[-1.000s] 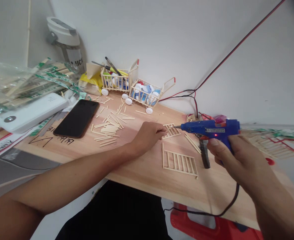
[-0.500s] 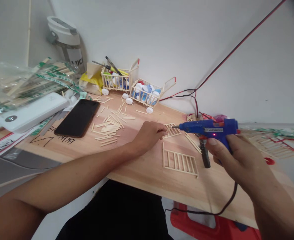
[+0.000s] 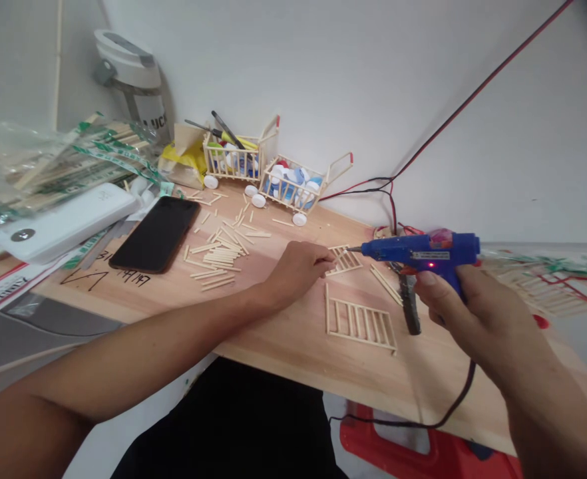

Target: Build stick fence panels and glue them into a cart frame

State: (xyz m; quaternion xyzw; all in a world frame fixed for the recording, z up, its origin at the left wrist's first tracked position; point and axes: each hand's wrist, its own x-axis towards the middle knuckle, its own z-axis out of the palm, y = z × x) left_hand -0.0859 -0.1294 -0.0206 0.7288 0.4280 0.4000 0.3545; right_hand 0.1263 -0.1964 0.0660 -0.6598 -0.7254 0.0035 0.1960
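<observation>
A blue hot glue gun point(image 3: 418, 251) is held in the right hand point(image 3: 473, 313) above the right part of the table point(image 3: 283, 339), with its nozzle pointing left and its red indicator lit. The right hand is closed firmly around the grip, fingers wrapped narrow. A dark power cord point(image 3: 466, 392) drops from below the hand and runs over the near table edge.

The nozzle tip sits just beside the far right of a small craft-stick lattice point(image 3: 343, 261) lying flat on the table. The left hand point(image 3: 296, 267) is not gripping anything: it lies palm down, fingers loosely curled, and its fingertips point(image 3: 329, 261) appear to touch the lattice's left end.

A larger craft-stick lattice point(image 3: 361, 324) lies flat nearer the person, just below the small one. Loose craft sticks point(image 3: 373, 279) lie between the small lattice and a pair of dark-handled pliers point(image 3: 410, 306), which sit under the gun.

To the left lie a heap of cut sticks point(image 3: 213, 253), a black smartphone point(image 3: 154, 234) and a white power bank point(image 3: 64, 223). Two stick-built toy carts point(image 3: 293, 189) holding plastic bottle caps stand at the far edge against the wall. A red-and-black wire point(image 3: 453, 126) runs up the wall.
</observation>
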